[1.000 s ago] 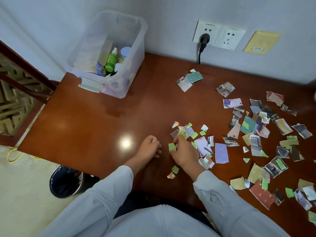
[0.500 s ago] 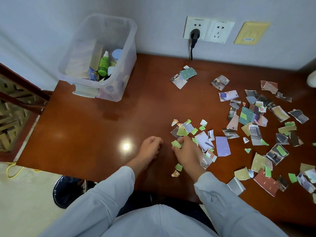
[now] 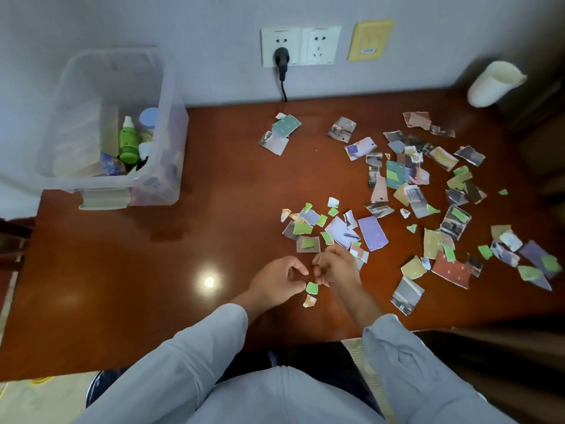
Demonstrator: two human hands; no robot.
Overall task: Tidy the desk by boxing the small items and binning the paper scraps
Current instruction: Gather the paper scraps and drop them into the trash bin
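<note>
**Mostly unsorted: scraps spread over desk, small items seen in box**

Far left, a clear plastic box [image 3: 165, 123] is seen at the back-left corner of the wooden desk [image 3: 122, 270], against the wall. A green bottle [image 3: 127, 145] is stood upright inside it, w/ a pale blue-capped container [image 3: 149, 117] just beside it and other small items that can't be made out. Below the desk's near edge, at bottom left, part of a dark bin [image 3: 97, 384] is seen, mostly hidden by the left sleeve [image 3: 171, 362].

Near the front-centre of the desk, the left hand [image 3: 275, 283] is held loosely curled, thumb and forefinger tips almost together; whether anything is pinched can't be told. A small green scrap [image 3: 312, 288] lies between the two hands, touching or nearly touching the left thumb, and an orange-white scrap [image 3: 309, 301] is found just below it. The right hand [image 3: 336, 266] is curled w/ fingers bent inward; a pale bit of paper seems to be gripped at its fingertips, but blur prevents certainty.

Just behind the hands, a cluster of small paper scraps [image 3: 336, 224] is spread out, incl. a lilac rectangle [image 3: 372, 233]. Further right, many larger torn pieces [image 3: 443, 191] are scattered over the desk's right half. On the wall, a black plug [image 3: 281, 56] is seated in the left socket. At far right, a white cylinder [image 3: 492, 84] is seen at the back of the desk.
</note>
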